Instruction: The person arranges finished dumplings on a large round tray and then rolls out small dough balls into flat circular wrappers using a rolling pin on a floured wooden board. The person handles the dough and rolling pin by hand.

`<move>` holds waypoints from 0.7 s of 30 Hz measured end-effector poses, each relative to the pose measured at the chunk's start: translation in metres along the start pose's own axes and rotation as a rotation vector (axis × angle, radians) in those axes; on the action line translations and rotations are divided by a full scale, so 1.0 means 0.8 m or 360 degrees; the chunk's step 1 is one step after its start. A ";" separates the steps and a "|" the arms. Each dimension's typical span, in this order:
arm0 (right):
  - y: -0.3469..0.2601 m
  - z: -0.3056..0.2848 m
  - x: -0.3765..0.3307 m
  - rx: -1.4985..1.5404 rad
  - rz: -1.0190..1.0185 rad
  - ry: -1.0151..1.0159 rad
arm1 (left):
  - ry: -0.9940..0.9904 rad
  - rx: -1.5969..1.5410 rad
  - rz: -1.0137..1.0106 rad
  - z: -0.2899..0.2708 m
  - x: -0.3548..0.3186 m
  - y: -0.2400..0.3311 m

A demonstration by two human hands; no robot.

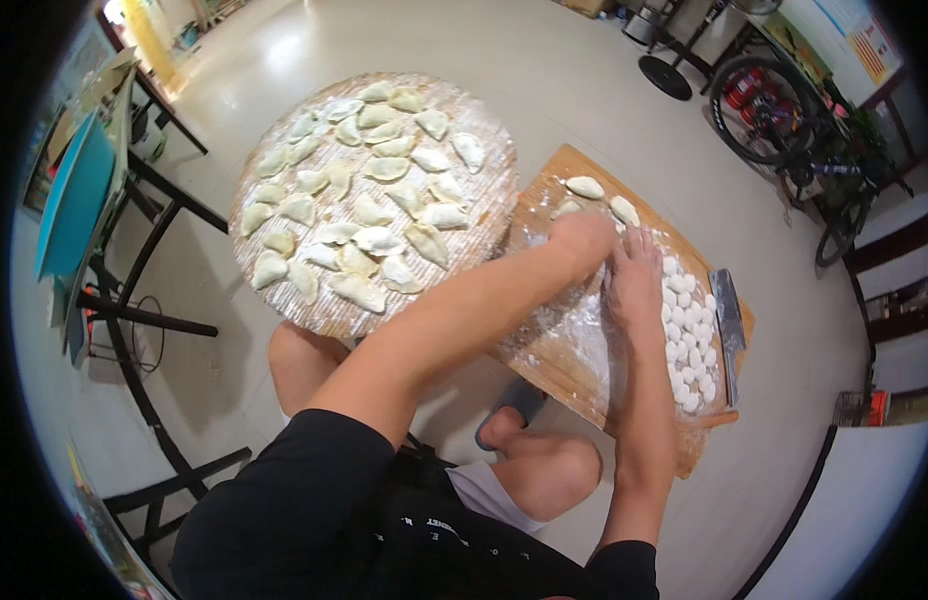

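Near board's (558,166) far corner, cannot tell grip of left hand (585,240) or right hand (637,272); could knock dumplings (586,187) off by overreaching.

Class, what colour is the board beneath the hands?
The board is light brown, dusted white; see head view.

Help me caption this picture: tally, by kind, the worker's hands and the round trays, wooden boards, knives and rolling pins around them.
Hands: 2 (left hand, right hand)
Round tray: 1
Wooden board: 1
Knife: 1
Rolling pin: 1
Total: 6
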State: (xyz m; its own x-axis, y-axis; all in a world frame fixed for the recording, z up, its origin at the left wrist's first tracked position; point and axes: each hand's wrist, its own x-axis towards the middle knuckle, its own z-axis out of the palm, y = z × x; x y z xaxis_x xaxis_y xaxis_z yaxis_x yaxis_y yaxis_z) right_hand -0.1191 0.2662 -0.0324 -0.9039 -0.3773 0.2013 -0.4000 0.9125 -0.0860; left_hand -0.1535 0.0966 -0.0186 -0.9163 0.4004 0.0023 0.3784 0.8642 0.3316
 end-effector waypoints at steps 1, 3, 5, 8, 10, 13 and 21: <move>0.002 -0.005 0.003 -0.0011 -0.0029 -0.0054 | 0.0028 -0.0121 -0.0075 -0.002 -0.004 0.002; 0.006 -0.012 0.011 -0.0033 -0.0103 -0.0097 | 0.0090 -0.0362 -0.0227 -0.007 -0.010 0.006; 0.004 -0.025 0.015 -0.0097 -0.0198 -0.0199 | 0.0107 -0.0618 -0.0323 0.000 -0.012 0.000; 0.007 -0.035 0.014 -0.0079 -0.0443 -0.0114 | 0.0159 -0.0920 -0.0435 0.013 -0.008 -0.002; 0.019 -0.034 0.011 -0.0089 -0.0611 0.0002 | 0.0143 -0.1178 -0.0450 0.031 0.002 0.000; 0.011 -0.050 0.003 0.0033 -0.0473 -0.0231 | 0.0007 -0.1926 -0.0497 0.037 -0.009 0.012; 0.033 -0.056 0.004 -0.0244 -0.0619 -0.0183 | -0.0025 -0.1971 -0.0315 0.006 -0.056 0.042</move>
State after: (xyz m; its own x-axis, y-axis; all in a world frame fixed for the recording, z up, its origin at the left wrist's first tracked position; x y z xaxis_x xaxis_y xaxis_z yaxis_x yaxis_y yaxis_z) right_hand -0.1258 0.2958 0.0098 -0.7045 -0.7052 0.0796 -0.6952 0.7083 0.1223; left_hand -0.0991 0.1089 -0.0124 -0.9384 0.3078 -0.1571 -0.1500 0.0469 0.9876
